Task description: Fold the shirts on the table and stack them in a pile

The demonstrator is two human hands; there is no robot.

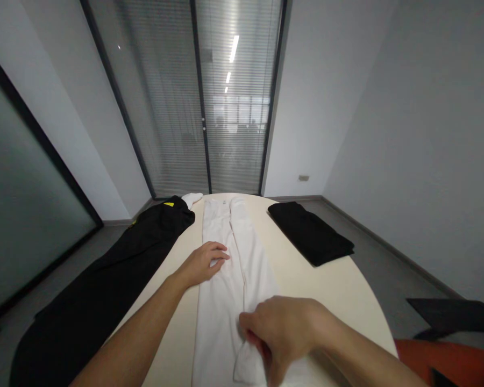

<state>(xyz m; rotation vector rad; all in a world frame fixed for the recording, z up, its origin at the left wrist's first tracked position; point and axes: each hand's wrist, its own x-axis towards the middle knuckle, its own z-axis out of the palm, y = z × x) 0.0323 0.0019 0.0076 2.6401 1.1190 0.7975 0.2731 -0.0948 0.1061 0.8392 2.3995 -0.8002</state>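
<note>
Long white cotton trousers [220,306] lie lengthwise, legs together, on cream oval table [331,282]. Left hand [204,263] flat, fingers open, pressing cloth mid-leg. Right hand [284,333] pinches near leg's edge, fingers closed on fabric. Looks like fold in progress; lifting needs left palm anchoring

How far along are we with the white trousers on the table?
Done: a folded black garment lies on the table, right side. In hand: the white trousers lie flat at full length, with the left hand pressed open on one leg and the right hand pinching the near cloth. Left, it seems: folding them, plus a second black garment draped over the left edge.
</note>
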